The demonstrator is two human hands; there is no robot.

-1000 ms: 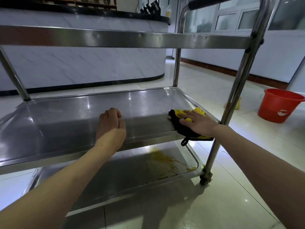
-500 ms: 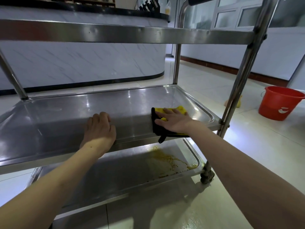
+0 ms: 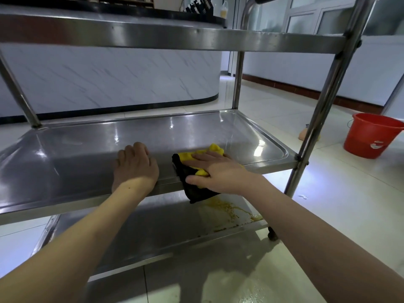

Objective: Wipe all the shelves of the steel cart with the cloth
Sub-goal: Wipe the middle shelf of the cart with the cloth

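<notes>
The steel cart fills the view with three shelves: the top shelf's edge [image 3: 175,39], the middle shelf [image 3: 87,154] and the bottom shelf [image 3: 153,232]. A yellow and black cloth [image 3: 190,182] lies on the middle shelf's front edge, its black part hanging over the rim. My right hand [image 3: 216,171] presses flat on the cloth with straight fingers. My left hand [image 3: 135,167] rests on the same shelf's front edge just left of the cloth, fingers curled over onto the shelf surface. A yellow-brown stain [image 3: 229,208] spreads on the bottom shelf's right part.
A red bucket [image 3: 371,136] stands on the tiled floor at the right, past the cart's front right post [image 3: 323,101]. A white marble-patterned counter [image 3: 109,77] curves behind the cart. The floor near the cart's wheel [image 3: 272,235] looks wet.
My right hand has slid the cloth leftward along the middle shelf's front edge, from near the right post toward the middle. My left hand has stayed on the shelf's front edge.
</notes>
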